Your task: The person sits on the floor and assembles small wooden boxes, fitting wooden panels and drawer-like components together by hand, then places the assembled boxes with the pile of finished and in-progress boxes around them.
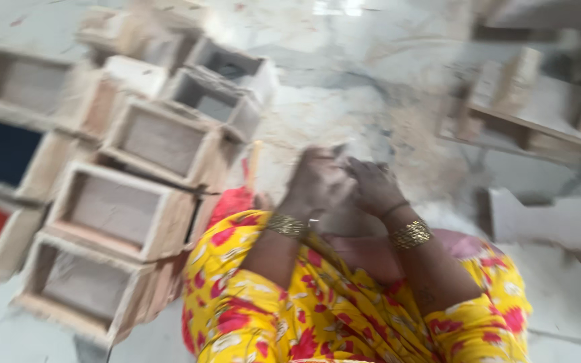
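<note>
Fingers point(361, 168) of both hands meet over something small; blur hides what they pinch. Open wooden boxes point(122, 208) lie stacked just beside the left hand point(317, 181).

- The floor point(384, 74) is pale, marbled stone, dusted with what looks like sawdust near the middle.
- A cluster of open wooden boxes point(136, 161) lies on it at the left, packed touching one another, open sides up.
- A flat pale board point(553, 222) lies on the floor at the right.
- Farther right, blurred wooden pieces point(539, 101) rest on it; their shape cannot be told.
</note>
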A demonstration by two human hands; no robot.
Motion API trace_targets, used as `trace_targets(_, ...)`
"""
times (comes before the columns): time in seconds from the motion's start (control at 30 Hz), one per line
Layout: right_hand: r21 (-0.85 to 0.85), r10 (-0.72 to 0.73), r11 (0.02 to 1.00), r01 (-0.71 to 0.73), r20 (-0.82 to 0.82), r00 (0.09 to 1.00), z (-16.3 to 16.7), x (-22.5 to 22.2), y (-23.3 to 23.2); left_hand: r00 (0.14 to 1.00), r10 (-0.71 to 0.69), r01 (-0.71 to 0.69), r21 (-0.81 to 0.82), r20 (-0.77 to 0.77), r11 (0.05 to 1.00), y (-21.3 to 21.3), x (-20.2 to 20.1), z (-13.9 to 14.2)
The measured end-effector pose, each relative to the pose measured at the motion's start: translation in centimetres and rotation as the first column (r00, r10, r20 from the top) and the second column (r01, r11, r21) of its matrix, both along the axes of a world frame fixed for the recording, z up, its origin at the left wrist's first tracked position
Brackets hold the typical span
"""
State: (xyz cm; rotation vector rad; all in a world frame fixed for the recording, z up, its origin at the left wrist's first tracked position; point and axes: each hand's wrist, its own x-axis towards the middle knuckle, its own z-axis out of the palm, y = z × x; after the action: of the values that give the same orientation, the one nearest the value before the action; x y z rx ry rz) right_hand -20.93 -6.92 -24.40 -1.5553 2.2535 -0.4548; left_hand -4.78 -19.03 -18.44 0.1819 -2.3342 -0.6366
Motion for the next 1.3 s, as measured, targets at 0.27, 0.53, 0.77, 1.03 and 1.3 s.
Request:
trace_targets(0.27, -0.088, -0.039, 0.995, 0.050, 0.118, 0.992, -3.2, -1.5, -1.0, 0.722, 0.644, -0.691, 0.263, 0.253, 0.673, 1.4, -2.2, -1.7)
trace_targets(0.53, -0.070, -0.120, 0.987, 0.145, 0.282, 0.952, -7.2, -3.7, -0.5, 0.653, 0.537, -0.753, 0.386, 0.533, 0.533, 1.2, -2.2, -2.4)
trace_targets(0.77, -0.005, -0.206, 0.976, 0.216, 0.275, 0.939, -7.4, -4.2, -0.4, 0.820, 0.374, -0.549, 0.409, 0.434, 0.729, -0.5, -1.3, -1.9)
trace_targets(1.03, 0.209, -0.101, 0.976, 0.061, 0.184, 0.978, -6.9, -4.7, 0.1, 0.917, 0.222, -0.307, 0.226, 0.332, 0.925, 1.2, -1.2, -0.8)
trace_targets(1.3, 0.033, -0.082, 0.997, 0.075, 0.295, 0.952, -6.1, -4.5, -0.4, 0.738, 0.518, -0.675, 0.466, 0.433, 0.572, 0.4, -1.7, -3.1)
